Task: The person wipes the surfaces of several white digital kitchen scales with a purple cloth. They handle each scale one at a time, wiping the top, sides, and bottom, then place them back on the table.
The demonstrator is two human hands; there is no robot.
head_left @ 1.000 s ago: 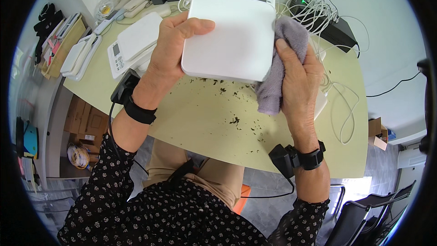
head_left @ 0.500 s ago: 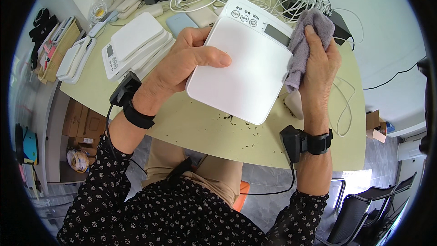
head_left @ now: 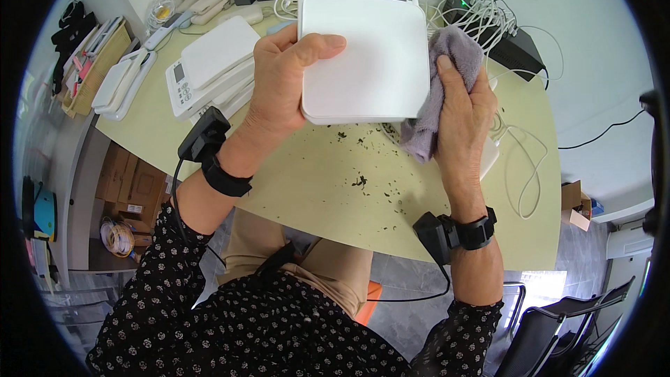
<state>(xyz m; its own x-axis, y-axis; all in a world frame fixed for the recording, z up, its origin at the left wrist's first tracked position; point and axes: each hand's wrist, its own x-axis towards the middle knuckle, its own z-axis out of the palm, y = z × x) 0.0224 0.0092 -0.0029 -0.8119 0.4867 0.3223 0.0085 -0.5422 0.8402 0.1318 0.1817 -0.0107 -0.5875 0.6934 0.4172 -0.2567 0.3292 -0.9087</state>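
A white digital kitchen scale [head_left: 366,63] is held up above the desk, its flat platform facing me and its small display and round buttons along the far edge. My left hand [head_left: 283,77] grips its left side, thumb on the platform and fingers behind. In my right hand [head_left: 466,115] is a bunched grey-purple cloth [head_left: 427,115], pressed against the scale's right edge. My right fingers are partly hidden behind the cloth. Below the scale, small dark bits [head_left: 359,181] lie scattered on the pale green desk [head_left: 300,192].
More white scales [head_left: 213,59] are stacked at the left, near a wooden box of papers [head_left: 94,70]. Tangled white cables [head_left: 481,24] and a black box [head_left: 520,52] stand at the back right. Black chairs [head_left: 551,328] are on the floor at the right.
The scale has turned from tilted to nearly level and moved up and away from me. My right hand with the cloth has shifted left and slightly down along its right edge.
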